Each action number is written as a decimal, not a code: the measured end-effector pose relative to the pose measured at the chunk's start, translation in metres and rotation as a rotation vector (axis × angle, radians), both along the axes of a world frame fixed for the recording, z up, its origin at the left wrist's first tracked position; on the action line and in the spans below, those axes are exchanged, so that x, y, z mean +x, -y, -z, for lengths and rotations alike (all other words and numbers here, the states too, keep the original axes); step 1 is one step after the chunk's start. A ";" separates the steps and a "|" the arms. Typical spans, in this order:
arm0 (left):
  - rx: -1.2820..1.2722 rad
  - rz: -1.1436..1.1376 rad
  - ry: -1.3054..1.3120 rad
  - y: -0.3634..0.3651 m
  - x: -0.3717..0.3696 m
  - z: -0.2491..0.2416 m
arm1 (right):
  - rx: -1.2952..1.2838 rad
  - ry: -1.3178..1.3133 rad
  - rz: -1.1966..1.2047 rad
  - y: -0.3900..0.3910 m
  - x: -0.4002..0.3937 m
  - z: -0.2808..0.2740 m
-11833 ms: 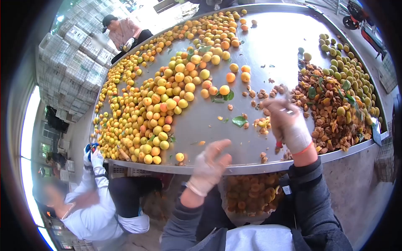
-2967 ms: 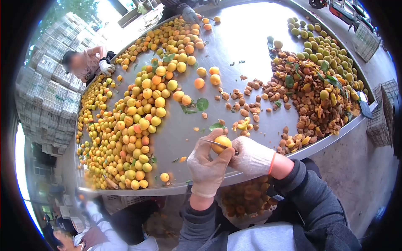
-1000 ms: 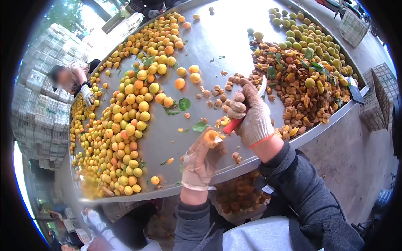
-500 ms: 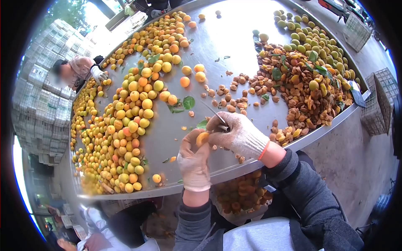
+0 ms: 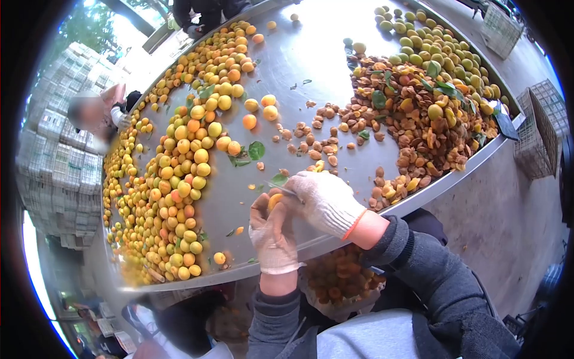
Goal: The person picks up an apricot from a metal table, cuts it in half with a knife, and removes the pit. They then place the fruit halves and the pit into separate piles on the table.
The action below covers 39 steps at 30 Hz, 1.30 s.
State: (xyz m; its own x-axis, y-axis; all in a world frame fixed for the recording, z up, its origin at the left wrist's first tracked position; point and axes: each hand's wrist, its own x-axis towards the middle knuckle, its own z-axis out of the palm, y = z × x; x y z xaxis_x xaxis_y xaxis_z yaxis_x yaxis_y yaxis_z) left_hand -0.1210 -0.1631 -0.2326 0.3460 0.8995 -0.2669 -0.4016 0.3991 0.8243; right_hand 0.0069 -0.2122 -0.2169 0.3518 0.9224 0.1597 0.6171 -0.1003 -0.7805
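Over the near edge of the metal table, my left hand [image 5: 274, 242], in a pale glove, is closed with an orange-yellow apricot [image 5: 275, 201] between thumb and fingers. Close beside it my right hand [image 5: 327, 202], in a white knit glove with an orange cuff, grips a thin-bladed knife [image 5: 286, 191]. The blade points left, right at the apricot; its handle is hidden in my fist. Just beyond the hands lie a green leaf [image 5: 279, 179] and scattered brown pits [image 5: 314, 154].
Whole apricots [image 5: 173, 197] cover the table's left side. Pits and scraps form a heap [image 5: 418, 119] at right, with greener fruit [image 5: 451, 60] behind. Below the edge sits a bag of cut fruit [image 5: 341, 278]. A co-worker [image 5: 98, 116] is across the left side; crates [image 5: 538, 131] stand right.
My right hand has turned and shifted left, bringing the blade from pointing up and away down to the apricot. My view has tilted slightly, and the co-worker's gloved hand has moved back.
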 end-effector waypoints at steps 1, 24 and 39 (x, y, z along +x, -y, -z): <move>0.003 0.014 -0.005 0.002 0.002 0.001 | 0.062 -0.028 -0.007 0.002 0.001 -0.001; 0.937 0.816 -1.382 0.010 0.084 -0.004 | 0.380 -0.368 0.394 0.063 0.103 -0.026; 0.357 0.001 -0.675 -0.146 0.008 0.015 | 0.368 -1.235 0.315 0.059 0.097 -0.058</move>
